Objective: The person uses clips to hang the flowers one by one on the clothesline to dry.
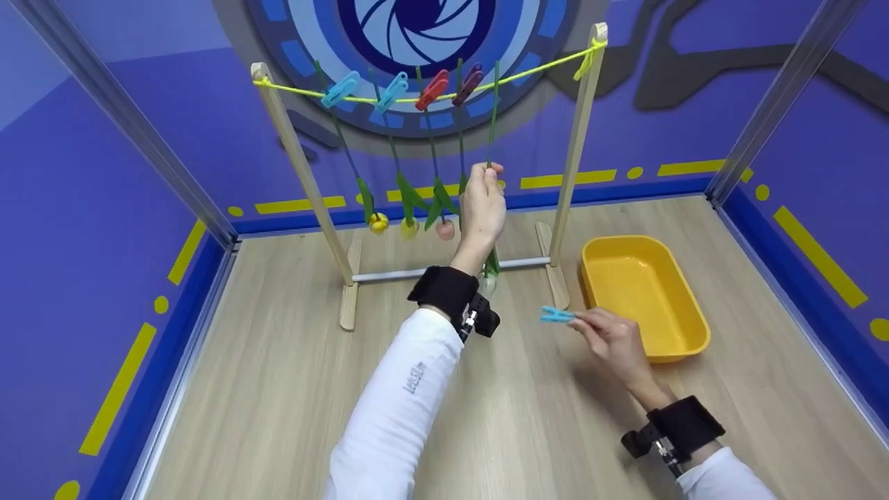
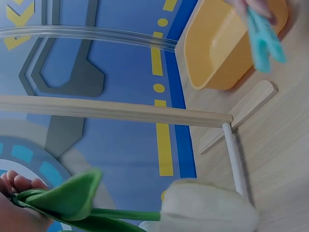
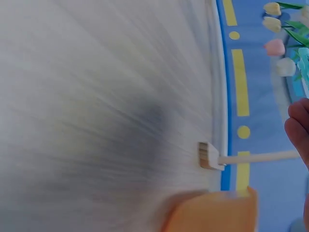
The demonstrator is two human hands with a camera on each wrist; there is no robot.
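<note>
My left hand (image 1: 483, 208) grips the stem of an artificial white tulip (image 2: 207, 208), bloom downward. The bare stem end (image 1: 496, 83) rises past the yellow line (image 1: 535, 72), right of the last clip. Over the table, beside the basin, my right hand (image 1: 615, 344) pinches a light blue clothespin (image 1: 555, 314) by one end, its other end pointing left. Two light blue clothespins (image 1: 341, 89), a red clothespin (image 1: 433, 89) and a dark purple clothespin (image 1: 469, 85) hold tulips upside down on the line. Yellow (image 1: 378, 222), pale yellow (image 1: 409, 229) and pink (image 1: 445, 229) blooms show; my left hand hides the fourth in the head view.
A wooden frame (image 1: 576, 146) holds the line between two posts, with a grey crossbar (image 1: 389, 275) low down. The yellow basin (image 1: 646, 292) stands right of it, close to my right hand. Blue printed walls (image 1: 785, 139) enclose the wooden table (image 1: 278, 417).
</note>
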